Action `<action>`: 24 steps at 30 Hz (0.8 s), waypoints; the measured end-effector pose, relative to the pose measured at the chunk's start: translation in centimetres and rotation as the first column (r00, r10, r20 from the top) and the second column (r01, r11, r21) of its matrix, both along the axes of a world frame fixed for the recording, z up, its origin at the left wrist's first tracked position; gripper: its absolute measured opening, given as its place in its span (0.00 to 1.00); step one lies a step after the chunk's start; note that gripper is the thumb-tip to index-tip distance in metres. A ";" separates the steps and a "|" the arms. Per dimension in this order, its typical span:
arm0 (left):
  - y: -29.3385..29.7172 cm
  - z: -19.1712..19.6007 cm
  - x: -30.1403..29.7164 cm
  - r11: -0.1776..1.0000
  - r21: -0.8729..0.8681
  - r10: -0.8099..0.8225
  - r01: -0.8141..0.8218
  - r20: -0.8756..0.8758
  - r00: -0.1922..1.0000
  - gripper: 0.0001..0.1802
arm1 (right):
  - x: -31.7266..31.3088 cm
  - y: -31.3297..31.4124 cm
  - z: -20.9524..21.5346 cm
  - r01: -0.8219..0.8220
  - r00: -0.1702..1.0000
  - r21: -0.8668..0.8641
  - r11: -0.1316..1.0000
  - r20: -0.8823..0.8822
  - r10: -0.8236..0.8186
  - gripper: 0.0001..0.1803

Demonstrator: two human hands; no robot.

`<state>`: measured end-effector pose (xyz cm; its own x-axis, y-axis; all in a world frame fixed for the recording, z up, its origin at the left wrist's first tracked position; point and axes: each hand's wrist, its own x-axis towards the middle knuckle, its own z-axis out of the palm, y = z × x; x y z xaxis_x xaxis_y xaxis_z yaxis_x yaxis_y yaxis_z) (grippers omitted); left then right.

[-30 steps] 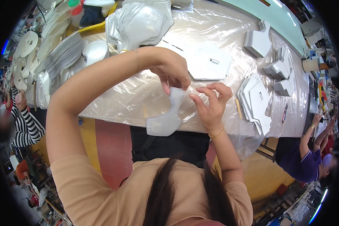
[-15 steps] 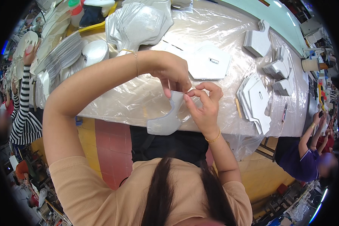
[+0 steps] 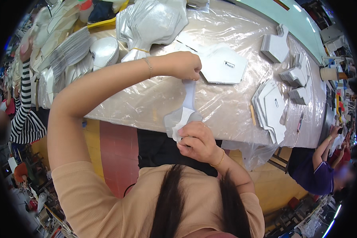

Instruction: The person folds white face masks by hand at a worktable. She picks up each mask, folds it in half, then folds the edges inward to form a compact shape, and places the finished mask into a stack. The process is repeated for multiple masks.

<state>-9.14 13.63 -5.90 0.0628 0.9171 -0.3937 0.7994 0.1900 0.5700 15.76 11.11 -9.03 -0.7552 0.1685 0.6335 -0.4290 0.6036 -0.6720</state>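
My left hand (image 3: 188, 66), its fingers closed, grips the upper end of a curved light-grey cut piece (image 3: 190, 95). The piece hangs down toward the table's front edge and widens at its lower end. A thin white layer (image 3: 184, 116) is partly separated from the piece and folded back toward me. My right hand (image 3: 198, 139) pinches the loose end of that layer near the front edge, just over my lap. Fingers cover part of the layer's end. Behind my left hand lies a white angular panel (image 3: 222, 65) with a small dark mark.
Plastic sheeting (image 3: 139, 107) covers the table. Stacked silvery-white panels (image 3: 154, 22) stand at the back left. More cut stacks (image 3: 270, 107) lie at right, beside a thin wooden stick (image 3: 253, 115) and a pen (image 3: 300, 121). Co-workers in a striped sleeve (image 3: 26, 85) and purple shirt (image 3: 315, 176) flank the table.
My right hand has moved from beside my left hand down toward me, drawing the white layer off the grey piece. My left hand has turned and closed over the piece's upper end.
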 end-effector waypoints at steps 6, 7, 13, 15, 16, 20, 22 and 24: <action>-0.5 -2.1 2.2 0.958 0.250 0.129 -0.143 0.074 0.989 0.13 | 1.4 1.3 0.7 0.050 0.995 -0.021 0.999 0.090 -0.048 0.11; -1.1 -2.3 2.9 0.903 0.345 0.219 -0.257 0.147 0.965 0.13 | 1.4 1.8 0.7 0.096 0.989 -0.047 0.994 0.117 -0.090 0.11; -10.7 -4.1 9.3 0.619 0.579 0.364 -0.532 0.388 0.847 0.12 | 1.0 5.3 -1.4 0.444 0.859 -0.371 0.816 0.436 -0.269 0.07; -13.7 -4.8 12.7 0.676 0.654 0.263 -0.340 0.217 0.940 0.17 | 0.1 6.6 -2.7 0.394 0.885 -0.522 0.756 0.437 -0.159 0.09; -14.9 -5.2 14.2 0.714 0.662 0.210 -0.228 0.108 0.972 0.21 | -0.2 6.9 -3.2 0.363 0.896 -0.574 0.734 0.432 -0.105 0.09; -16.6 -6.9 18.4 0.823 0.545 0.225 -0.159 -0.056 0.973 0.34 | -0.7 7.4 -3.8 0.261 0.921 -0.747 0.611 0.382 0.074 0.14; -16.4 -7.4 18.9 0.855 0.478 0.269 -0.200 -0.080 0.960 0.40 | -0.6 7.4 -3.4 0.231 0.918 -0.737 0.636 0.381 0.107 0.18; -16.3 -7.6 19.0 0.860 0.471 0.280 -0.195 -0.116 0.953 0.41 | -0.6 7.5 -2.8 0.210 0.903 -0.624 0.753 0.419 0.096 0.24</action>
